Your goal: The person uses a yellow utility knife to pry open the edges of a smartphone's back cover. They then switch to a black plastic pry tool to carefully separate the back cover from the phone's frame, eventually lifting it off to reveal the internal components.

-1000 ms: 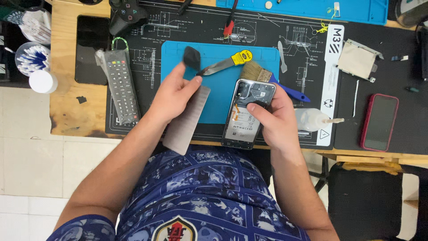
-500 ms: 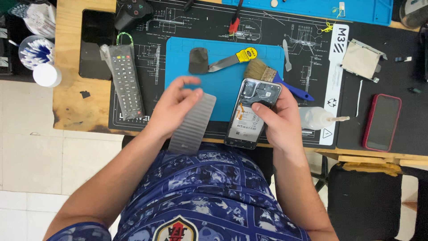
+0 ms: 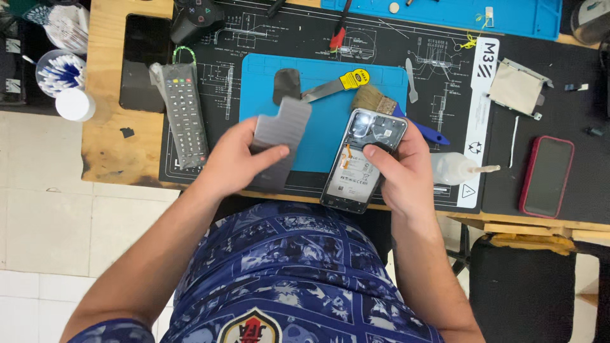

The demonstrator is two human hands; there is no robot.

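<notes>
Over the blue work mat [image 3: 321,136], both hands are busy. Right hand [image 3: 400,168] is wrapped around an opened phone [image 3: 362,159], back cover off, its innards facing up — fingers curl along the far edge and the thumb presses onto the upper body, which keeps it steady and tilted toward the camera for a clear look inside. Left hand [image 3: 238,155] is closed on a grey notched panel [image 3: 278,136], thumb on top and fingers beneath, holding it just beside the phone, lifted off the mat rather than lying on it; it looks like the phone's removed back piece, though I can't be sure.

Behind them on the mat sit a dark flat pad [image 3: 287,84], a yellow-handled scraper [image 3: 340,86] and a brush [image 3: 372,100], all close at hand. Off to the left lies a remote control [image 3: 184,114]; to the right, a clear squeeze bottle [image 3: 452,169] and a red-cased phone [image 3: 546,176], well apart from the work.
</notes>
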